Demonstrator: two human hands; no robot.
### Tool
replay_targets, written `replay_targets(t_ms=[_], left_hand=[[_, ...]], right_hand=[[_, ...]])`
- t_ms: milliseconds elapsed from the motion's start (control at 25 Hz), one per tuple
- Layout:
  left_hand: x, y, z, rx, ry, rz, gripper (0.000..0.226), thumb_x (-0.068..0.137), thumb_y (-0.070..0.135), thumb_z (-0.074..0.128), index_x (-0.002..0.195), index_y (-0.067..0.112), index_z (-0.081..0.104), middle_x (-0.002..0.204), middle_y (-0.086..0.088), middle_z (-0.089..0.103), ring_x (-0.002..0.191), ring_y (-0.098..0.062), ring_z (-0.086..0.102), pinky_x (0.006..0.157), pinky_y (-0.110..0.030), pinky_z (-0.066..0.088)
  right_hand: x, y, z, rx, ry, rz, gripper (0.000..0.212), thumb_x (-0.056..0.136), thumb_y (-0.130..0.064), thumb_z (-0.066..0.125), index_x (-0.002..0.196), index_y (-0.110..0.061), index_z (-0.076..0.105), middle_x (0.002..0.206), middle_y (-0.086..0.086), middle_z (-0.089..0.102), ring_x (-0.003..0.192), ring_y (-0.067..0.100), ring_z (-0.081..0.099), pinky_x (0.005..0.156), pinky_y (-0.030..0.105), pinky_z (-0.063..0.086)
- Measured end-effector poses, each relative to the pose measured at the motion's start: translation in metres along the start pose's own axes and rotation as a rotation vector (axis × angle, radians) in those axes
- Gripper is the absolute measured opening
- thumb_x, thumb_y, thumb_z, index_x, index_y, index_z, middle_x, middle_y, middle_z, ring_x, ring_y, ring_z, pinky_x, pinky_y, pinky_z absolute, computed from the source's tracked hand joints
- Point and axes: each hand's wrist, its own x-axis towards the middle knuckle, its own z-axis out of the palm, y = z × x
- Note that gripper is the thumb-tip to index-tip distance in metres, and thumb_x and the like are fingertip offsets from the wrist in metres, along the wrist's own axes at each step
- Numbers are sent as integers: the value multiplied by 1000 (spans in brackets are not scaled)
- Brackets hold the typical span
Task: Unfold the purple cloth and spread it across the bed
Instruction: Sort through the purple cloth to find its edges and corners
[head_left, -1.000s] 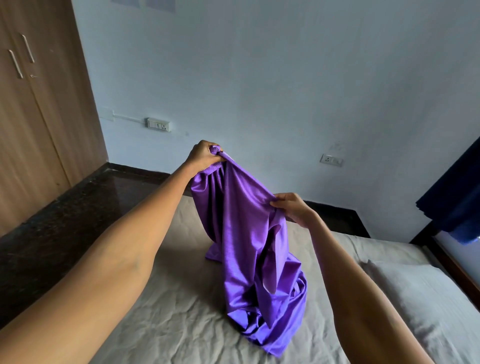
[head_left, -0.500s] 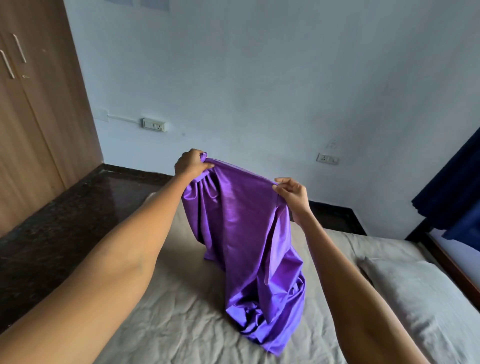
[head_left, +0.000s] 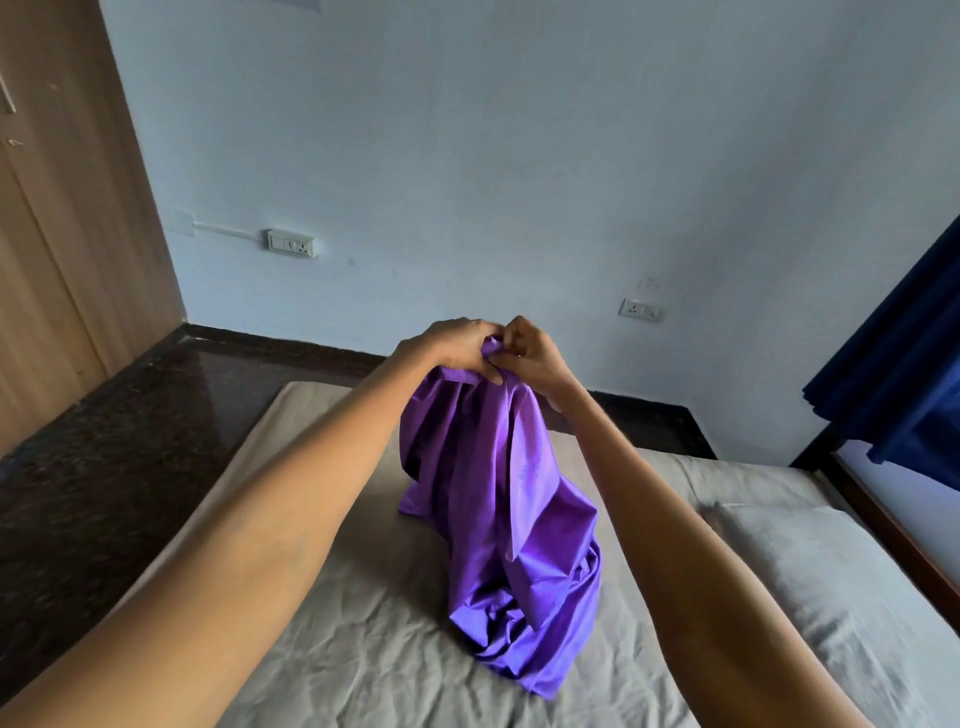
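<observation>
purple cloth (head_left: 511, 499) bunched, hanging crumpled

The cloth (head_left: 498, 493) bunched under the left hand (head_left: 447, 345) and right hand (head_left: 530, 353) is plain glossy purple. Below the hands, the bed (head_left: 363, 649) sheet is plain beige-grey, as is the pillow (head_left: 810, 571) right of the right hand. Left of the left hand, the floor (head_left: 104, 441) is dark speckled stone.

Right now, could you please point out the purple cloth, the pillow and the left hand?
purple cloth (head_left: 498, 519), head view, hanging middle fold.
pillow (head_left: 810, 561), head view, top face.
left hand (head_left: 447, 351), head view, back of hand.
</observation>
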Motion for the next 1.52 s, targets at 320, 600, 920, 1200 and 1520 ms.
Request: replay_targets(t_ms=[320,600,920,1200,1520], left_hand=[[8,0,21,-341,285,-45,27,78,39,70,83,13,63,77,-7,56,82,-29,56,67,-28,35],[6,2,-4,-699,420,54,48,77,24,73,53,19,32,55,2,27,56,-16,27,59,-30,24],[-3,-28,-18,-960,491,112,38,78,16,72,60,0,42,66,-7,37,67,-16,38,67,-30,35],[-11,-66,-1,-615,557,-214,52,78,32,72,55,17,28,57,-3,32,63,-22,34,61,-30,27],[-13,-78,9,-609,681,-324,35,80,31,69,64,12,45,64,-7,41,67,-26,39,64,-32,34]], right_hand=[[-26,17,-16,308,230,44,19,79,-12,65,82,-23,49,84,-1,58,77,12,54,74,25,43],[-66,62,15,-625,338,176,22,76,-31,61,92,-18,56,101,1,57,100,23,56,72,35,46],[-60,73,-9,-718,394,548,30,87,-17,50,115,-6,55,120,16,58,112,36,56,87,43,47],[-44,50,-39,456,833,709,23,86,2,30,81,-2,52,82,22,57,62,29,58,58,40,57],[-60,43,-85,-795,580,404,18,87,-11,42,98,-3,53,106,21,60,98,40,59,74,42,47]])
